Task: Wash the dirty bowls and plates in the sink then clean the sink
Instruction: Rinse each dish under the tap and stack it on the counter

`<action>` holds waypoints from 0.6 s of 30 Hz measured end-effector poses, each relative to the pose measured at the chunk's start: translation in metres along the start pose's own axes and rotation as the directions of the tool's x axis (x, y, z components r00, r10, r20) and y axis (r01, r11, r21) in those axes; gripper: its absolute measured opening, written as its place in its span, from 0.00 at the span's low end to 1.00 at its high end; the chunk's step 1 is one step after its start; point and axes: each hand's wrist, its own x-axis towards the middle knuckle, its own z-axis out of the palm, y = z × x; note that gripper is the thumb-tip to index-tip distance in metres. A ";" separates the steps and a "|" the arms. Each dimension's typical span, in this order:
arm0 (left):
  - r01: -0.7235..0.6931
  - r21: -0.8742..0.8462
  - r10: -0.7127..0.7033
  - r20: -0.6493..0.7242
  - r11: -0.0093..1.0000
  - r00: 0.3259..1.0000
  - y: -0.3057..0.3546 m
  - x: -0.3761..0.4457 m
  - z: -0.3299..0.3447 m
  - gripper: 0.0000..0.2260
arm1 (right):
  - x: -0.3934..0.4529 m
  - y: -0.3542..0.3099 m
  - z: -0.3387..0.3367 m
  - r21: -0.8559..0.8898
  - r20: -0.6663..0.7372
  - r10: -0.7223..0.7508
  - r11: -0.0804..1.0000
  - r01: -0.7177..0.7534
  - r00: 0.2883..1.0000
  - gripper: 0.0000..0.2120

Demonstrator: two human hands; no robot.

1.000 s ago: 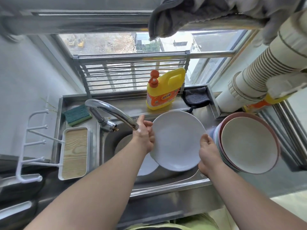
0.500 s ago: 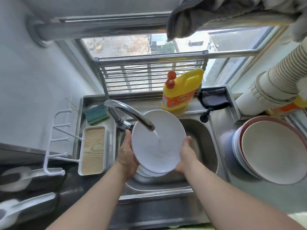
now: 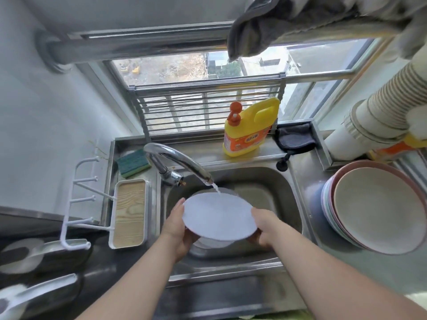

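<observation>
White plate (image 3: pixel 219 218) is gripped at both edges: my left hand (image 3: pixel 178 229) clasps its left rim, thumb on top and fingers curled underneath, and my right hand (image 3: pixel 265 228) clasps the right rim the same way. I hold the plate nearly level over the steel sink (image 3: pixel 286 195), with more white dishes (image 3: pixel 213 243) lying in the basin directly below it. A thin water stream (image 3: pixel 216 188) falls from the faucet (image 3: pixel 178 161) onto the plate's far edge.

Left of the basin, a white tray with a wood-grain base (image 3: pixel 128 213) sits on the table, with a white hook rack (image 3: pixel 79 197) beside it. To the right, a stack of bowls (image 3: pixel 379 209) rests on the table, tilted toward me.

Farther back, on the ledge behind the sink, a green sponge (image 3: pixel 133 163) lies left of the faucet base, a yellow detergent bottle (image 3: pixel 250 128) stands upright, and a dark cloth (image 3: pixel 294 136) lies to its right. A stack of paper cups (image 3: pixel 381 114) runs across the right side. Above, a grey towel (image 3: pixel 288 21) hangs over a metal bar (image 3: pixel 138 47) before the window.
</observation>
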 end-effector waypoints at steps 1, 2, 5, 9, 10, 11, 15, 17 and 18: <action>0.068 -0.070 -0.068 -0.007 0.995 0.998 -0.006 0.004 0.002 0.10 | -0.013 -0.009 -0.003 -0.007 0.010 -0.055 0.998 0.055 0.998 0.08; 0.125 -0.137 -0.127 -0.004 0.983 0.992 -0.010 0.006 0.005 0.10 | -0.021 -0.017 -0.007 -0.046 0.022 -0.119 0.992 0.120 0.993 0.06; 0.233 -0.236 -0.216 0.095 0.943 0.972 -0.019 0.013 0.012 0.15 | -0.040 -0.038 -0.017 -0.154 0.077 -0.307 0.936 0.316 0.949 0.12; 0.202 -0.213 -0.149 0.243 0.956 0.959 -0.024 0.017 0.030 0.14 | -0.053 -0.050 -0.026 -0.258 0.131 -0.517 0.806 0.533 0.846 0.10; 0.208 -0.214 -0.154 0.245 0.954 0.957 -0.023 0.018 0.034 0.14 | -0.056 -0.052 -0.027 -0.255 0.128 -0.562 0.778 0.575 0.817 0.10; 0.223 -0.211 -0.171 0.238 0.952 0.956 -0.024 0.021 0.038 0.15 | -0.056 -0.051 -0.028 -0.247 0.117 -0.597 0.757 0.605 0.794 0.11; 0.212 -0.173 -0.177 0.195 0.962 0.965 -0.013 0.023 0.047 0.27 | -0.047 -0.042 -0.034 -0.141 0.057 -0.636 0.758 0.637 0.769 0.12; 0.064 -0.071 -0.048 0.204 0.995 0.978 -0.003 0.018 0.050 0.26 | -0.038 -0.034 -0.034 -0.109 -0.002 -0.587 0.805 0.583 0.810 0.10; -0.040 -0.004 0.040 0.210 0.999 0.977 0.003 0.014 0.049 0.23 | -0.034 -0.030 -0.030 -0.097 -0.024 -0.546 0.835 0.541 0.838 0.09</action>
